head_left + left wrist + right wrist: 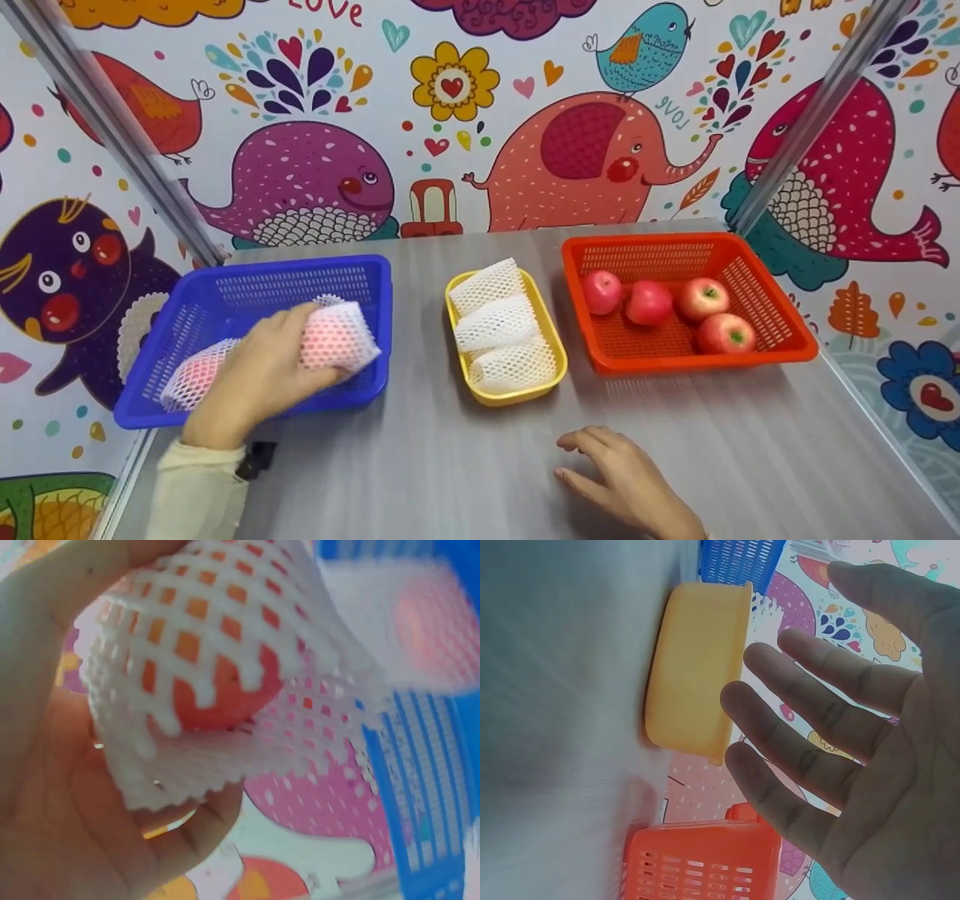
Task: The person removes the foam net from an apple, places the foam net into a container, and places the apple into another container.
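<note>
My left hand grips an apple in a white foam net sleeve above the blue basket. In the left wrist view, thumb and fingers wrap round the netted apple, whose red skin shows through the mesh. Another netted apple lies at the left inside the blue basket, and a bit of white netting shows behind the held one. My right hand hovers over the table's front, holding nothing; its fingers are spread and slightly bent in the right wrist view.
Between the two larger baskets, a yellow basket holds three white foam net sleeves. At the right, a red basket contains several bare apples. Patterned walls with metal posts bound the grey table.
</note>
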`<state>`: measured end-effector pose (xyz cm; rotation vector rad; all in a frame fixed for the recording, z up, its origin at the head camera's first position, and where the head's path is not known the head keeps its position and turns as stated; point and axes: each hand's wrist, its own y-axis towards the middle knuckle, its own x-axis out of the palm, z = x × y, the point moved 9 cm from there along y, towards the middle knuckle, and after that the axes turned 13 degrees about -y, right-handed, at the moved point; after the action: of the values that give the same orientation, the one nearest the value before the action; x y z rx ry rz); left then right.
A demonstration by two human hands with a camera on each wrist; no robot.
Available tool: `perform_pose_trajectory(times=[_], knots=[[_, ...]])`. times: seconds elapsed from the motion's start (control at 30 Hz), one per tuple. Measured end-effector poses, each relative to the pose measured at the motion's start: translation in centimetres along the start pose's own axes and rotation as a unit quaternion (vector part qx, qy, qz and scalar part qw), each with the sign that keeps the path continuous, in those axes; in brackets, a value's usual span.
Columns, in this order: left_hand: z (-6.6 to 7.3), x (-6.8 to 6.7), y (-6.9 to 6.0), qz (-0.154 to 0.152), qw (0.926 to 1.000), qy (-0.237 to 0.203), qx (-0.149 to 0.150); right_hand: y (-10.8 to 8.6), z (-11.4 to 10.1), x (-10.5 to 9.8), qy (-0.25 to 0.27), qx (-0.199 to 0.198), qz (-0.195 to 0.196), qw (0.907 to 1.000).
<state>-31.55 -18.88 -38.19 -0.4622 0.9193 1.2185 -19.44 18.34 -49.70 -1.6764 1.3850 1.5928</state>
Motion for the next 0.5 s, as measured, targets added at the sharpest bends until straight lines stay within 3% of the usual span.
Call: perform_pose_trajectory(times=[0.27,0.5], knots=[[5.0,4.9,-2.2,0.027,0.9943,0.024,0.1,-0.2,-0.7,-0.2,-0.003,-0.026,0.032,0.9992],[7.3,10.0,-3.1,0.008,0.9891,0.025,0.145,-0.2,-0.6,0.2,0.001,-0.02,0.022,0.9996]])
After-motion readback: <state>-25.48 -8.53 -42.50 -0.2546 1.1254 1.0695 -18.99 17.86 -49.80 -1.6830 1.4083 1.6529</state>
